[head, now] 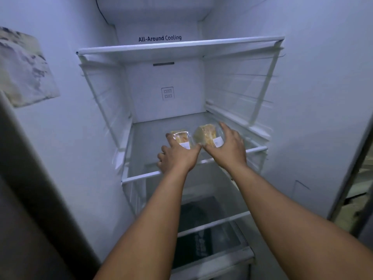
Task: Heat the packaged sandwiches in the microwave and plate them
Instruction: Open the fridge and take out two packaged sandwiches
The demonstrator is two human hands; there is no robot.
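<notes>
— So, where are the sandwiches?
— Both lie on the glass shelf (141, 142) of the open fridge (302, 98), side by side near its middle, closer to the front edge than to the back wall. The left sandwich (182, 138) lies flat; the right sandwich (207, 135) is tilted up.
— And the hands?
— The left hand (177, 156) curls its fingers over the left sandwich, gripping it. The right hand (230, 146) clasps the right one, thumb and fingers round the wrapper.
— Room to move?
— Plenty. Bare glass runs to both side edges and the back corners. The upper shelf (181, 47) sits well above the hands. Both forearms cross the white front rail (141, 177).
</notes>
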